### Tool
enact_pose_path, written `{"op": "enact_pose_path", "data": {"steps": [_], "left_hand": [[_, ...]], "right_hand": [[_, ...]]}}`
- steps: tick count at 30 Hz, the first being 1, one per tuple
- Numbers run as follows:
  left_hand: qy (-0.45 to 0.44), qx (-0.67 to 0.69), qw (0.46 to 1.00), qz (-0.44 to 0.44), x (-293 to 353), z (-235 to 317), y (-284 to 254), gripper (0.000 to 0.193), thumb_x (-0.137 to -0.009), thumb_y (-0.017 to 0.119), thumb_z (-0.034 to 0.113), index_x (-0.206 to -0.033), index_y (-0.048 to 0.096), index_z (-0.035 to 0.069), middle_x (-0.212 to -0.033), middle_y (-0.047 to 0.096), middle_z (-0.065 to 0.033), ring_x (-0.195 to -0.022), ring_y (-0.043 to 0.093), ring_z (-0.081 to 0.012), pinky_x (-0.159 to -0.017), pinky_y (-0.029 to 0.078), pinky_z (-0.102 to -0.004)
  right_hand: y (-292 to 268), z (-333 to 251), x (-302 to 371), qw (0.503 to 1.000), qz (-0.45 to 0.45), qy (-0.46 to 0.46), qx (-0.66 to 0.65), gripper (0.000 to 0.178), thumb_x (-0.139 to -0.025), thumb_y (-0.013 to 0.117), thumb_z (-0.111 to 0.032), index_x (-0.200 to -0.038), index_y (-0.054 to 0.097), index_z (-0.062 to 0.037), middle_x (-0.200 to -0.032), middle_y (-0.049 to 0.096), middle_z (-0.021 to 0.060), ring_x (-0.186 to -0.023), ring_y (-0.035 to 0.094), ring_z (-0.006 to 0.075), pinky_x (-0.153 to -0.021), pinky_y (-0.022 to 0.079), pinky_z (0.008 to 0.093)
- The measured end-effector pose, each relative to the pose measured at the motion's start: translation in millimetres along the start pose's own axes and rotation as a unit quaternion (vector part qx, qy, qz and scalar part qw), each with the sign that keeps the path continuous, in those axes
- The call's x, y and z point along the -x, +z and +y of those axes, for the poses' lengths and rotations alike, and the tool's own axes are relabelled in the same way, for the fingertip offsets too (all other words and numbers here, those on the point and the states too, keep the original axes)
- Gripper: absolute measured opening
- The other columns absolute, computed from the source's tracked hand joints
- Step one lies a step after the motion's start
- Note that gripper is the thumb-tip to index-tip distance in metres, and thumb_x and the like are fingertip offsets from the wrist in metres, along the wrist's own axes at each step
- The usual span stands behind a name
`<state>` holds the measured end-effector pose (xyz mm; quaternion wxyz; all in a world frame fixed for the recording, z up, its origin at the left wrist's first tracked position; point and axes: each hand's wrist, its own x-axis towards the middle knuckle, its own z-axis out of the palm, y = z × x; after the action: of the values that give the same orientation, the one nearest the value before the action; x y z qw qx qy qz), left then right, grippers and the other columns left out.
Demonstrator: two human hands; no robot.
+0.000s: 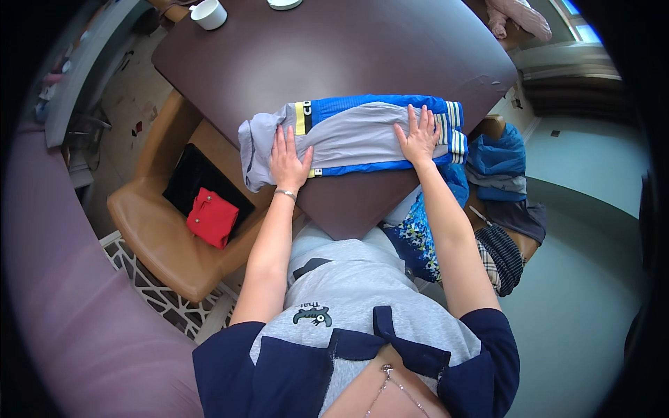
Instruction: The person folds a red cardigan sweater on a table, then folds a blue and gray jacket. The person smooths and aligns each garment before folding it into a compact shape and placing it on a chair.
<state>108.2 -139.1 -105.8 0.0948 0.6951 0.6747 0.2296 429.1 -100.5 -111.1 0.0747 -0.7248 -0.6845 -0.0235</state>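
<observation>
left hand [289, 161] – right hand [419, 136] – flat on folded shirt [352, 136] (grey-blue)

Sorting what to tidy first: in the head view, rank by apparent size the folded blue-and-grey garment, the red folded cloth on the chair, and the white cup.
1. blue-and-grey garment
2. red folded cloth
3. white cup, though it sits farther off, near the rim.

folded garment [355, 136] was smooth, slightly sheeny synthetic cloth (grey and blue panels). table [334, 56] top showed matt dark brown laminate. chair [150, 233] seat appeared glossy tan leatherette. cup [208, 13] looked glazed ceramic.
</observation>
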Motion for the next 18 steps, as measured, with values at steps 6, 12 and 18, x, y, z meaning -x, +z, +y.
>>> {"op": "enact_pose_path", "data": {"steps": [6, 12, 18], "left_hand": [[-0.057, 0.047, 0.996, 0.04, -35, -5, -51, 0.054, -0.079, 0.062, 0.033, -0.121, 0.048, 0.003, -0.134, 0.038, -0.0211, -0.125, 0.035, -0.0363, -0.101, 0.031, -0.0424], [-0.271, 0.235, 0.933, 0.026, -71, -102, -20, 0.043, -0.08, 0.065, 0.033, -0.105, 0.054, -0.001, -0.095, 0.063, -0.0175, -0.087, 0.06, -0.0309, -0.079, 0.046, -0.0383], [-0.277, 0.308, 0.909, 0.044, -70, -127, -13, 0.04, -0.081, 0.064, 0.036, -0.092, 0.057, -0.002, -0.08, 0.063, -0.0157, -0.074, 0.06, -0.0275, -0.071, 0.046, -0.0354]], "right_hand": [[-23, -29, -6, 0.995, 0.082, -0.028, -0.054, 0.059, -0.082, 0.056, -0.044, -0.134, 0.042, -0.021, -0.143, 0.03, 0.0154, -0.133, 0.024, 0.0339, -0.105, 0.016, 0.0541], [-64, -196, 30, 0.906, -0.028, -0.373, -0.195, 0.055, -0.079, 0.061, -0.035, -0.13, 0.047, -0.025, -0.143, 0.032, 0.0122, -0.132, 0.028, 0.0319, -0.104, 0.021, 0.0546], [-27, -209, 4, 0.896, 0.032, -0.398, -0.194, 0.026, -0.065, 0.059, -0.009, -0.091, 0.06, -0.0113, -0.096, 0.053, 0.008, -0.09, 0.053, 0.0252, -0.075, 0.042, 0.0356]]}}
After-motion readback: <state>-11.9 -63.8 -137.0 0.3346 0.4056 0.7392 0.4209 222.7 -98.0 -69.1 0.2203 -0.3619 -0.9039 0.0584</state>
